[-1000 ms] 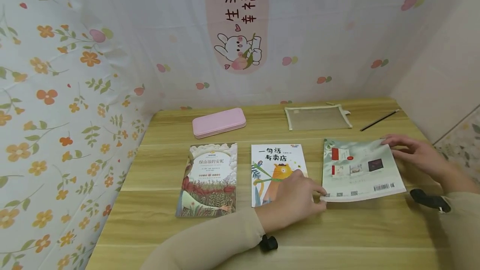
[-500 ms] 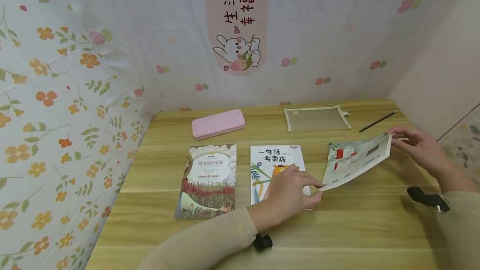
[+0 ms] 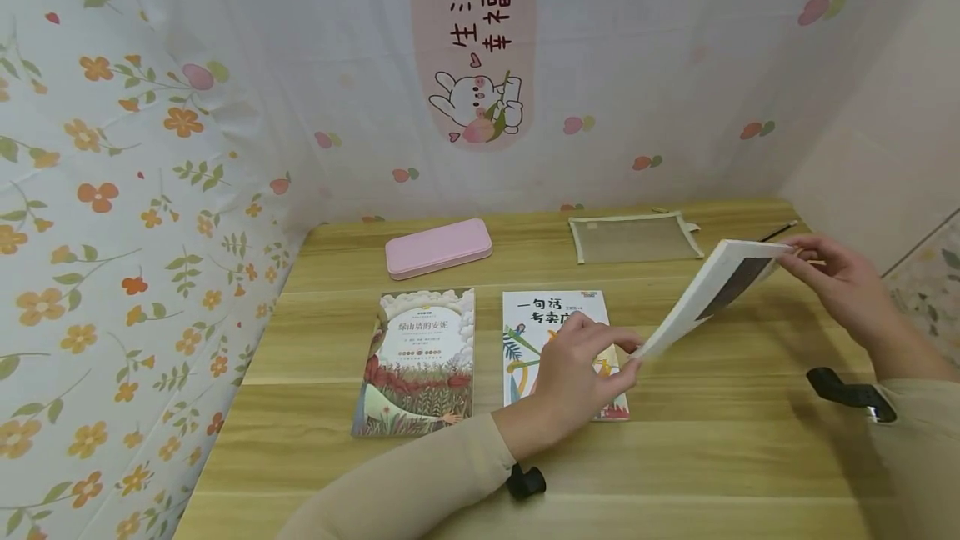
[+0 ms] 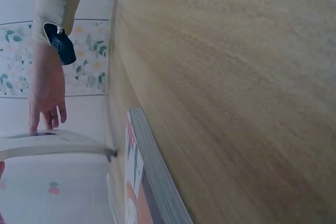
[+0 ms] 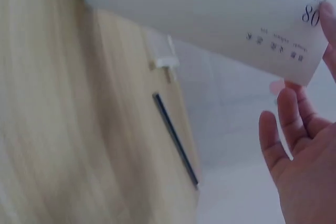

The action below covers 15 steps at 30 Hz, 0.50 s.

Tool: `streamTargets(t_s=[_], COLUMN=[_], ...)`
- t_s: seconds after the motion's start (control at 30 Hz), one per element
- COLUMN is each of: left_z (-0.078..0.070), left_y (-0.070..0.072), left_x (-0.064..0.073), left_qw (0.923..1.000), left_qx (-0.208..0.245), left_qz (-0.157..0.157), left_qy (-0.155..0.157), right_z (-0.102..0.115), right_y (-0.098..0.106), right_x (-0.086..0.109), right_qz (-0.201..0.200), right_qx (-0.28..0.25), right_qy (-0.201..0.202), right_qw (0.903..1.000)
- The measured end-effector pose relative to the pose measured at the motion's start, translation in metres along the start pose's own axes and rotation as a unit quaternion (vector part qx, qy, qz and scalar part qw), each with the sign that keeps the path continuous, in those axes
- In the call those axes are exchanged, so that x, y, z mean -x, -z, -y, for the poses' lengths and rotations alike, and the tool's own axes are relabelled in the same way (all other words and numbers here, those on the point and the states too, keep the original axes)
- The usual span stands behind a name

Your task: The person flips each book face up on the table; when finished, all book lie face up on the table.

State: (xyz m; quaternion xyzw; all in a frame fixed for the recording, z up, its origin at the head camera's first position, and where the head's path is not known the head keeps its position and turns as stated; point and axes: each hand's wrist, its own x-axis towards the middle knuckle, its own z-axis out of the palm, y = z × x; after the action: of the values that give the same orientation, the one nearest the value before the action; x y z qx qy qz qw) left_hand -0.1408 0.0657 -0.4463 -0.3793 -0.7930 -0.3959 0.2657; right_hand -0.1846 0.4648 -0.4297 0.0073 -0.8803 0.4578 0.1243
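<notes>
A thin magazine (image 3: 693, 298) is raised and tilted over the right part of the table, held between both hands. My left hand (image 3: 566, 377) pinches its near left corner, just over the picture book (image 3: 525, 382) with a cartoon animal cover. On the other side my right hand (image 3: 847, 294) pinches the far right corner between thumb and fingers. The right wrist view shows a pale printed face of the magazine (image 5: 210, 19), with the thumb on it near a large number. Seen edge-on in the left wrist view, the magazine (image 4: 58, 145) stands off the tabletop.
A paperback (image 3: 416, 365) with a field-and-flowers cover lies left of the picture book. Behind are a pink pencil case (image 3: 438, 248), a mesh zip pouch (image 3: 637, 238) and a dark pencil (image 5: 176, 140), partly hidden by the magazine in the head view. A patterned curtain backs the table.
The magazine has gone from nearly flat, back cover up, to steeply tilted, its right side raised. My right hand has risen with it; my left hand has moved slightly left and up.
</notes>
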Motion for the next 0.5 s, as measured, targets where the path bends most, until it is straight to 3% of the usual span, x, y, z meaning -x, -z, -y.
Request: streamTargets(t_s=[0.1,0.33,0.5], left_z=[0.0,0.002,0.002], left_y=[0.001,0.001,0.001], left_x=[-0.001,0.0,0.001], left_qw=[0.9998,0.9999,0.9995], left_qx=[0.014,0.012,0.016], left_qz=[-0.011,-0.009,-0.006], left_qy=[-0.002,0.007,0.028], right_z=[0.008,0.028,0.028], right_y=[-0.001,-0.008,-0.009], right_x=[-0.001,0.001,-0.001], right_qz=[-0.012,-0.012,0.005], right_qx=[0.0,0.038,0.075], right_qy=[-0.026,-0.154,-0.177], right_qw=[0.9996,0.9873,0.9814])
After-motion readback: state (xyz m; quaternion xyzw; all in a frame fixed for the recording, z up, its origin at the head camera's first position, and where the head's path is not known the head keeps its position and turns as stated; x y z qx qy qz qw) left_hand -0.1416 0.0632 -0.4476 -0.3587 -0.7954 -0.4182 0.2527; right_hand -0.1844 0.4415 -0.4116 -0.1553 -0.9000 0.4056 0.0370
